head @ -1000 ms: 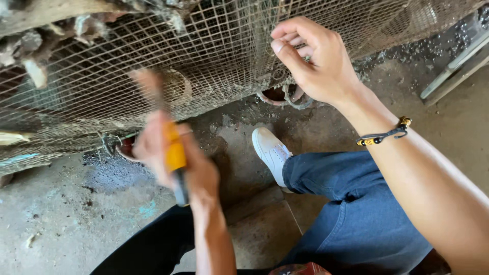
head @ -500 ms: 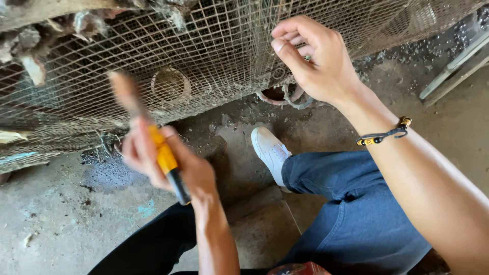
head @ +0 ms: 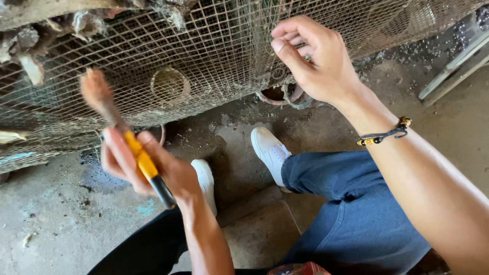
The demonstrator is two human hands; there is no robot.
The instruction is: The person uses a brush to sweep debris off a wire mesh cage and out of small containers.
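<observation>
While the left hand (head: pixel 147 165) is wrapped tight around the yellow and black handle of a hammer (head: pixel 125 142), the tool's rusty head is raised and blurred in front of the wire mesh (head: pixel 214 61), a little to the left of a round ring (head: pixel 170 85) seen through the wire. The right hand (head: pixel 316 63) is up against the mesh further right, its fingers (head: pixel 290 38) curled and pinched together on something small at the wire; what they pinch is too small to tell. A beaded bracelet (head: pixel 384 135) sits on that wrist. Below, two white shoes (head: pixel 270 150) rest on the dirty concrete floor (head: pixel 56 219), and rusty rings (head: pixel 285 97) lie at the foot of the mesh.

The step in hand looks like a hammering stroke, with the right hand steadying the piece to be struck. A blow here would call for a short, well-aimed swing across to the pinched spot, landing clear of the fingertips, since the mesh is springy and may bounce the head aside.
</observation>
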